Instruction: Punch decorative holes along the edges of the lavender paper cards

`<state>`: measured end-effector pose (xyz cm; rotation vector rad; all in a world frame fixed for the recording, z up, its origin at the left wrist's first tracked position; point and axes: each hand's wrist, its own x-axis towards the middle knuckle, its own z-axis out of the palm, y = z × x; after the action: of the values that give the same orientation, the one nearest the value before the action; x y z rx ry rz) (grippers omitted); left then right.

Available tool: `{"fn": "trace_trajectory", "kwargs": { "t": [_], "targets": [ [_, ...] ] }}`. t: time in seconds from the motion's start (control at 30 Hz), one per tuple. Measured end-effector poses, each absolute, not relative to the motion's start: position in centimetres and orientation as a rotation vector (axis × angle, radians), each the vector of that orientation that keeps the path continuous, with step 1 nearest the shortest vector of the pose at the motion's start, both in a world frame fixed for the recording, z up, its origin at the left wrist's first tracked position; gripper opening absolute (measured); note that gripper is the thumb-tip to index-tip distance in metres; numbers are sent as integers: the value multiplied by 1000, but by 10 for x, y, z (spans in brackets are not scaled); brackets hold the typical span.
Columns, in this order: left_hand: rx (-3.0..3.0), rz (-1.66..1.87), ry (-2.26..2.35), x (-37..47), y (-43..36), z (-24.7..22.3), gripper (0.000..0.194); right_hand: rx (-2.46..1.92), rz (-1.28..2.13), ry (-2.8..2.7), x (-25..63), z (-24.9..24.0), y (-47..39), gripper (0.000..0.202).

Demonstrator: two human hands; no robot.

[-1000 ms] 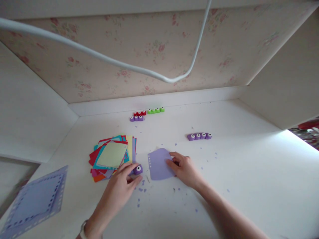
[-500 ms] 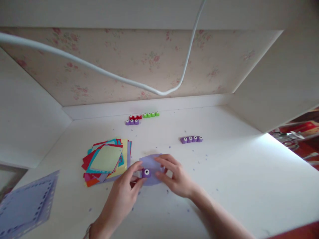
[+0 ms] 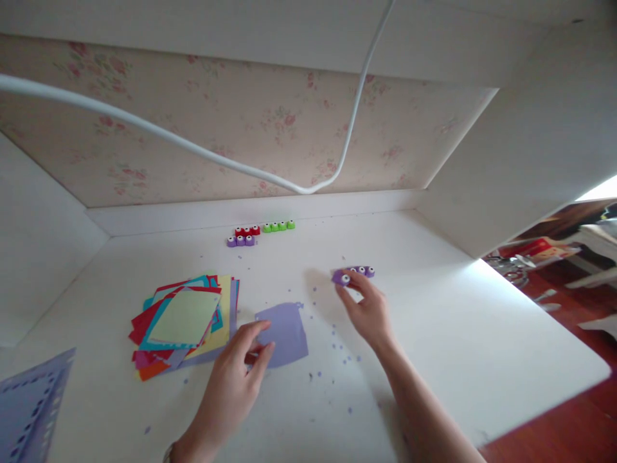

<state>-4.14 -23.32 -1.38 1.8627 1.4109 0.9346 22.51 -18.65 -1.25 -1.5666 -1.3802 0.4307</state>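
A square sheet of purple paper (image 3: 285, 334) lies on the white table, with a few small notches along its edges. My left hand (image 3: 237, 370) is over its left side, thumb and forefinger apart with nothing between them. Farther right, my right hand (image 3: 369, 308) pinches a purple craft punch (image 3: 342, 278) with a round white top. That punch is at the left end of a row of purple punches (image 3: 362, 271), partly covered by my fingers. Whether it rests on the table I cannot tell.
Left of the sheet is a pile of coloured papers (image 3: 186, 318). Punched purple paper (image 3: 31, 402) lies at the lower left. Red punches (image 3: 247, 231), green punches (image 3: 278, 226) and more purple punches (image 3: 240, 241) stand near the wall. Purple bits are scattered about; a white cable (image 3: 216, 159) hangs ahead.
My right hand has left the purple sheet and moved right to the row of punches. The star-topped punch is gone from my left hand, whose fingers are now empty. The view has shifted slightly.
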Motion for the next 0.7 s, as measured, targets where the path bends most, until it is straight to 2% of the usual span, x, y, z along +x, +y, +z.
{"fn": "trace_trajectory", "kwargs": {
  "t": [0.2,0.33,0.43,0.7],
  "targets": [
    [1822,987,1463,-64,-236,-23,27,-1836,201,-904,296,-21,-167,46],
    [1838,994,1484,-71,-232,-20,26,-2053,82,-994,314,-28,-165,36],
    [1855,996,1488,-74,-228,-19,25,-2177,79,-1136,315,-31,-163,39],
    [1842,987,1478,-74,-227,-21,26,-2149,191,-1221,311,-33,-162,43]
  ]
}}
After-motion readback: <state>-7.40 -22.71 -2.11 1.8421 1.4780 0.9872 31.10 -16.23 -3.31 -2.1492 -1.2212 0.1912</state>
